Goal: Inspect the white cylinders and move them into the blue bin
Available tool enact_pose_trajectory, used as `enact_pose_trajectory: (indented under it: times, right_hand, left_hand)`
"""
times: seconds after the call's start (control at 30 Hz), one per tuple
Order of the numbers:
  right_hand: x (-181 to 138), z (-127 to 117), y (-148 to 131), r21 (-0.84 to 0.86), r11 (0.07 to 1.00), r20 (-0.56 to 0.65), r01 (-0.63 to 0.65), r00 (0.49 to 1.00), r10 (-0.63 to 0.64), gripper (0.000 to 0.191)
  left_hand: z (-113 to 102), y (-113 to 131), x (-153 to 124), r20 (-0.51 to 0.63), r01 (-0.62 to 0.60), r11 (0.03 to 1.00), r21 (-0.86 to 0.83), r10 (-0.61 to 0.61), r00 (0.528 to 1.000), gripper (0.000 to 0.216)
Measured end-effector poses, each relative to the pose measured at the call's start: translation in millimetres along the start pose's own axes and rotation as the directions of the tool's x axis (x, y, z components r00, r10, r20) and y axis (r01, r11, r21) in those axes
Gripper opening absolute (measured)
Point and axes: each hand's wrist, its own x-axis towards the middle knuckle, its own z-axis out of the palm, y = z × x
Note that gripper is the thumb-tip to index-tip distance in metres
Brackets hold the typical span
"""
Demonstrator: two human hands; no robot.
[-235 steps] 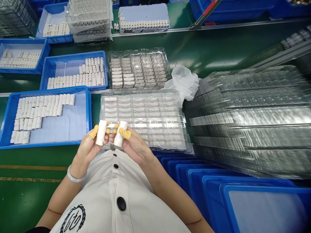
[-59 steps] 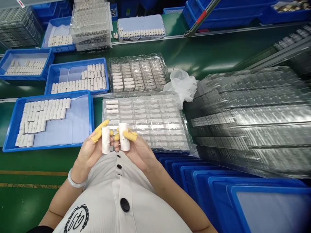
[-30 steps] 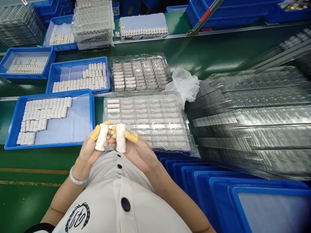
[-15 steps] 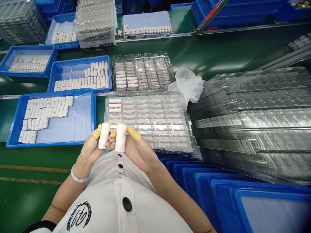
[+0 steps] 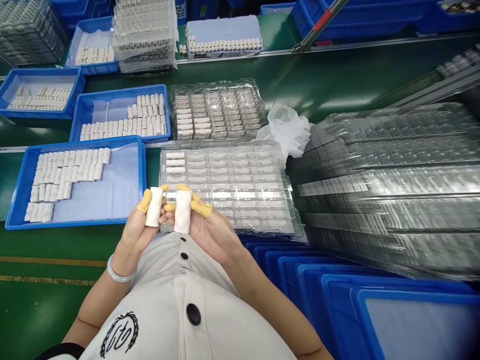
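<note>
Close in front of my body, my left hand (image 5: 138, 220) grips a white cylindrical piece (image 5: 154, 207) upright between yellow-covered fingertips. A second white cylinder (image 5: 183, 212), with a slightly uneven surface, is held in my right hand (image 5: 210, 225), whose fingertips also wear yellow covers. The two pieces stand side by side, a small gap between them. Just beyond my hands lies a clear plastic tray (image 5: 225, 187) of many compartments, with white pieces in its near-left column. To the left, a blue bin (image 5: 112, 200) holds rows of similar white cylinders on a pale liner.
Farther back sit another blue bin (image 5: 167, 120) of cylinders and a second clear tray (image 5: 219, 110). Crumpled white plastic (image 5: 287, 130) lies right of the trays. Tall stacked clear trays (image 5: 393, 195) and stacked blue bins (image 5: 326, 295) crowd my right side.
Both hands, still holding their cylinders, have shifted slightly left in view, and the left piece has moved a little away from the right one. The whole scene also slid slightly left.
</note>
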Motion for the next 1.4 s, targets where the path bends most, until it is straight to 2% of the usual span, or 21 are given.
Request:
enact_pose_trajectory:
  times: [0.17, 0.37, 0.5, 0.6, 0.73, 0.9, 1.1, 1.23, 1.4]
  right_hand:
    - [1.4, -3.2, 1.3, -0.018, 1.000, -0.014, -0.002, 1.000, 0.002, 0.026]
    - [3.0, -8.2, 3.4, -0.085, 0.996, -0.057, -0.010, 0.998, 0.005, 0.026]
    - [5.3, -7.8, 1.4, -0.077, 0.997, -0.006, -0.011, 1.000, 0.011, 0.031]
    - [6.4, -6.5, -1.1, -0.086, 0.996, -0.020, 0.007, 1.000, -0.009, 0.022]
    - [6.0, -6.5, -3.0, -0.106, 0.994, -0.048, 0.006, 0.999, -0.011, 0.013]
    - [6.9, -7.7, -1.4, -0.115, 0.993, -0.102, -0.013, 0.995, 0.001, 0.013]
    - [8.7, -3.5, 1.5, -0.049, 0.999, -0.053, 0.006, 0.999, -0.009, 0.021]
    - [8.5, -2.5, 1.1, -0.036, 0.999, -0.082, -0.021, 0.997, 0.018, 0.031]
    - [8.3, -3.6, 1.0, -0.011, 0.999, -0.077, -0.033, 0.996, 0.032, 0.031]
  left_hand:
    - [0.9, -1.0, -1.2, -0.114, -0.023, 0.998, 0.067, 0.030, 0.993, 0.034]
    - [-1.2, -1.8, 1.3, -0.009, 0.039, 0.995, 0.092, -0.038, 0.999, 0.038]
    - [-3.8, -2.6, 4.5, -0.076, 0.048, 0.991, 0.125, -0.039, 0.996, 0.038]
    - [-4.7, -3.3, 5.3, -0.029, 0.052, 0.996, 0.072, -0.050, 0.998, 0.043]
    - [-4.0, -2.9, 4.3, 0.008, 0.061, 0.997, 0.040, -0.061, 0.998, 0.039]
    - [-3.5, -2.3, 3.9, -0.026, 0.063, 0.995, 0.078, -0.061, 0.998, 0.041]
    - [-4.1, -4.1, 4.7, -0.063, 0.039, 0.997, 0.060, -0.035, 0.997, 0.040]
    - [-4.7, -3.8, 4.7, -0.060, 0.034, 0.999, 0.041, -0.032, 0.998, 0.041]
    - [-4.8, -2.3, 3.1, -0.078, -0.011, 0.995, 0.094, 0.018, 0.997, 0.034]
